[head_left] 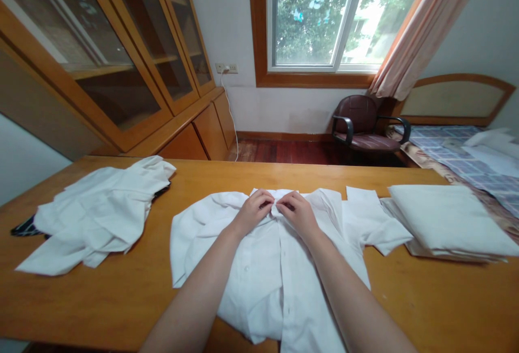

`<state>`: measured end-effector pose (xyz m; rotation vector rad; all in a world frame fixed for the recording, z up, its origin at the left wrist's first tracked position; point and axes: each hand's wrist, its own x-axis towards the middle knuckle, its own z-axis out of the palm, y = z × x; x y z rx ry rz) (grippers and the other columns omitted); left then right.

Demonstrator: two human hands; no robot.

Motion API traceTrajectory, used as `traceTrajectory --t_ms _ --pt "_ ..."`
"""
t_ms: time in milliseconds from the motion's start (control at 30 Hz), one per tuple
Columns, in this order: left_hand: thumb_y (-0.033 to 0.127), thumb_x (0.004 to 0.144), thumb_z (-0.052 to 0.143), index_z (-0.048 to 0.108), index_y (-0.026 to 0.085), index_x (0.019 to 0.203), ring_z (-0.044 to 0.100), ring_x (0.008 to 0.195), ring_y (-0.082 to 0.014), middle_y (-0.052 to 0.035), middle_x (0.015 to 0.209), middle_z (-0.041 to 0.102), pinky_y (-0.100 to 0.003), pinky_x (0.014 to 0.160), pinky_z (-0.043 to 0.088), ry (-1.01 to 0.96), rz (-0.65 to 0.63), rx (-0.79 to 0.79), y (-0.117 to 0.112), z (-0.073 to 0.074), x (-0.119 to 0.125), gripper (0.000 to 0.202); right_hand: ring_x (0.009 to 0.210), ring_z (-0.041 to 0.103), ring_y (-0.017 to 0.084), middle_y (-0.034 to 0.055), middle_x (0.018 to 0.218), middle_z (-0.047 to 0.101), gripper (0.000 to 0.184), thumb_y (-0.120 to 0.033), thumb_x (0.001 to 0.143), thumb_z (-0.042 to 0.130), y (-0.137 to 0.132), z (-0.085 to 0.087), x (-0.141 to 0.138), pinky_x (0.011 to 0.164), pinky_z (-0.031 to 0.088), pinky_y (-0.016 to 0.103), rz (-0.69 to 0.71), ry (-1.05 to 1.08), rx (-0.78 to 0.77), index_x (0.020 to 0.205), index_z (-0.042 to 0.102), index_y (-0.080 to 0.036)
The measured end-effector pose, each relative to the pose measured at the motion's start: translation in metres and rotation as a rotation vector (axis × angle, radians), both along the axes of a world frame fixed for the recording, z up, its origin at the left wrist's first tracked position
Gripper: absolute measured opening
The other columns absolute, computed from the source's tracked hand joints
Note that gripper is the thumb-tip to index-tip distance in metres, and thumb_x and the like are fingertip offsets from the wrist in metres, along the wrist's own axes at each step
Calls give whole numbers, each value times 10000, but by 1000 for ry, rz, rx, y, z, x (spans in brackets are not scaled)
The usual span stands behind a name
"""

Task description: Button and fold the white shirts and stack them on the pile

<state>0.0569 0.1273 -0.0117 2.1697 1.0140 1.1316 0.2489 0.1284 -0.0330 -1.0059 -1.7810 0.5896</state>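
On table [405,299] | 1 spread shirt [259,272] | left hand [254,210], right hand [298,211] pinch collar [276,208] | 1 crumpled heap [97,212] | 1 folded stack [446,220]

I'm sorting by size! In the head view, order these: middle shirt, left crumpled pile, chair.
1. middle shirt
2. left crumpled pile
3. chair, though it stands farther off, so its true size is unsure.

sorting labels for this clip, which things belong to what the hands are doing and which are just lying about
In hand: white shirt, spread on the table; left hand and right hand pinching its collar.
Lying about: crumpled white garments, dark checked cloth under them, folded white stack, armchair.
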Motion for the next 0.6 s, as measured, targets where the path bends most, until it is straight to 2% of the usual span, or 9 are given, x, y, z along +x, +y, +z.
traceTrajectory --t_ms 333,600 --pt "230 921 593 667 201 905 580 950 -179 -48 973 582 -322 864 472 -22 45 -19 -1 0 1 81 765 609 169 24 811 638 51 -215 866 658 -2 2 -1 720 485 286 -21 -46 14 840 701 -222" --pt "226 910 594 664 200 855 590 885 -170 -30 891 641 -316 845 448 -58 48 -69 -2 5 4 93 752 605 172 29 810 637 64 -242 878 643 -1 0 -1 708 483 293 -31 -55 25 840 692 -226"
